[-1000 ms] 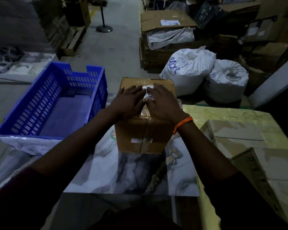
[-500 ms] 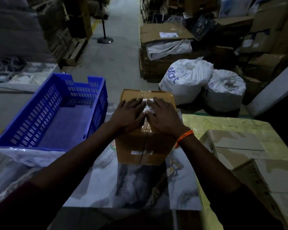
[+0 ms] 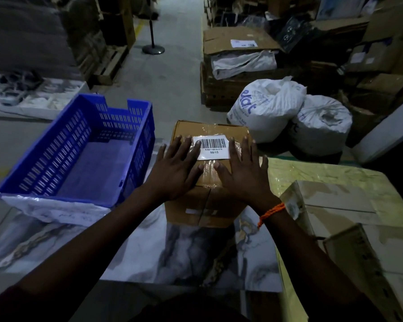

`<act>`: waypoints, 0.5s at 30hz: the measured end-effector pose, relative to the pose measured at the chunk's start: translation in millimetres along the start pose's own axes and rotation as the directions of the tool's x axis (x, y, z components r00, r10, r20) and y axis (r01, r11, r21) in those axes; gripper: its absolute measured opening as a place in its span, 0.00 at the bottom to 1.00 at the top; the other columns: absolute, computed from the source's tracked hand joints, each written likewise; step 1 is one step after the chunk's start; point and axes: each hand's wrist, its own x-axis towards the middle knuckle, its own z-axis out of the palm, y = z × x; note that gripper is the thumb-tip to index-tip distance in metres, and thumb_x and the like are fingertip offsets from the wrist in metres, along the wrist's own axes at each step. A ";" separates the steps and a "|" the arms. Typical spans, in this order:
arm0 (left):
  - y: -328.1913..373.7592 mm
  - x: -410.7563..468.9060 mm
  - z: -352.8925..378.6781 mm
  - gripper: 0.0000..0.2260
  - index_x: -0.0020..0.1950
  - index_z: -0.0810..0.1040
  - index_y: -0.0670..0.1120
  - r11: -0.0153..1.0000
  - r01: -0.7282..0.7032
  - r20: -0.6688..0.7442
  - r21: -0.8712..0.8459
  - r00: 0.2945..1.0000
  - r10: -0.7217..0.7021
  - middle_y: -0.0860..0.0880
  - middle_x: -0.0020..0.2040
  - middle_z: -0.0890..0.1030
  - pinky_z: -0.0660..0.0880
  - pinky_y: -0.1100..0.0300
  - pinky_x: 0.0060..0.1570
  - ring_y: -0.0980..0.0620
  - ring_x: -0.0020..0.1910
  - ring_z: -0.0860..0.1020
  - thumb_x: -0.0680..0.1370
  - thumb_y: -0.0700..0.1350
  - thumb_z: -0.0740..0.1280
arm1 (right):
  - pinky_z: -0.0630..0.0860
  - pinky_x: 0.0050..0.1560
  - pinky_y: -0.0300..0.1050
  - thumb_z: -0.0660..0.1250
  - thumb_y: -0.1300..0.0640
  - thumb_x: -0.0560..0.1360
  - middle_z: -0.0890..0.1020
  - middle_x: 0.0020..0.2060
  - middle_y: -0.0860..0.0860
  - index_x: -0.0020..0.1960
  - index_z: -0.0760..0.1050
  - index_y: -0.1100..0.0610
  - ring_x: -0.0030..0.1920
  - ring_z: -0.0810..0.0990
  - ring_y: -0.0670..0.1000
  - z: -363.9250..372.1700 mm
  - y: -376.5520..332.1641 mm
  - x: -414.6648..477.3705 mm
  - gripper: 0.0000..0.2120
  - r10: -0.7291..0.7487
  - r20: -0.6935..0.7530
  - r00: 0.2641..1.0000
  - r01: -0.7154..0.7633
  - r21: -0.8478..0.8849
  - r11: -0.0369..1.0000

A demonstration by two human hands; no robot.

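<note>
- Step in hand: smoothing the white barcode label [image 3: 213, 147] onto the taped brown cardboard box [image 3: 204, 206], which sits on the marbled bench [image 3: 184, 256] under both grips.
- Left grip [image 3: 176, 173], right grip [image 3: 244, 174]: wide, fingers flat and spread, pressing, holding nothing.
- Next, probably: curl round the box's sides to lift it.
- Since half a second ago: the grips have slid apart, baring the label between them.
</note>
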 end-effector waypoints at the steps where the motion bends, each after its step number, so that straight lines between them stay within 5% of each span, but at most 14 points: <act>1: 0.3 -0.2 -0.5 0.35 0.84 0.42 0.54 1.000 0.000 -0.001 -0.009 1.000 0.000 0.49 0.84 0.40 0.39 0.41 0.78 0.47 0.82 0.36 0.80 0.68 0.35 | 0.44 0.78 0.69 0.45 0.29 0.80 0.41 0.84 0.56 0.84 0.39 0.46 0.83 0.39 0.59 -0.1 -0.3 -0.4 0.39 0.001 0.008 1.000 -0.001 0.003 1.000; 5: 1.8 -2.2 -0.2 0.38 0.84 0.41 0.50 0.998 -0.026 -0.067 -0.058 0.998 0.022 0.45 0.84 0.39 0.37 0.44 0.80 0.46 0.82 0.35 0.79 0.70 0.35 | 0.53 0.78 0.63 0.59 0.32 0.80 0.44 0.84 0.55 0.85 0.42 0.50 0.83 0.44 0.58 -5.3 1.9 -1.0 0.44 0.028 -0.008 1.000 -0.025 0.226 0.974; 8: 4.3 -7.5 1.9 0.42 0.84 0.43 0.49 0.959 0.082 -0.122 -0.271 0.985 -0.119 0.45 0.84 0.41 0.37 0.53 0.78 0.47 0.82 0.39 0.78 0.72 0.48 | 0.68 0.65 0.39 0.72 0.45 0.78 0.69 0.76 0.55 0.82 0.59 0.53 0.74 0.69 0.55 -10.8 12.0 -10.4 0.38 0.204 -0.091 0.975 -0.102 0.630 0.770; 11: 2.9 -14.0 4.5 0.44 0.84 0.50 0.50 0.771 0.246 -0.091 -0.587 0.926 -0.365 0.47 0.84 0.52 0.52 0.46 0.78 0.46 0.82 0.54 0.76 0.70 0.62 | 0.72 0.46 0.25 0.71 0.47 0.80 0.80 0.58 0.47 0.70 0.72 0.50 0.62 0.80 0.52 -4.0 18.4 -37.7 0.21 0.330 -0.028 0.943 -0.157 0.840 0.519; 13: 2.0 -21.9 3.8 0.42 0.82 0.56 0.49 0.665 0.253 -0.107 -0.703 0.886 -0.451 0.46 0.81 0.61 0.66 0.46 0.73 0.47 0.77 0.64 0.76 0.68 0.67 | 0.73 0.47 0.25 0.69 0.43 0.79 0.81 0.57 0.44 0.66 0.73 0.45 0.61 0.81 0.47 8.1 25.6 -57.6 0.18 0.319 -0.034 0.947 -0.125 0.876 0.466; 15: 1.4 -34.1 3.0 0.39 0.81 0.59 0.49 0.613 0.235 -0.097 -0.755 0.883 -0.459 0.47 0.79 0.65 0.72 0.59 0.63 0.54 0.72 0.68 0.77 0.64 0.69 | 0.74 0.49 0.26 0.69 0.40 0.75 0.81 0.58 0.39 0.67 0.72 0.43 0.60 0.80 0.38 15.0 31.9 -71.2 0.22 0.284 -0.016 0.959 -0.112 0.897 0.427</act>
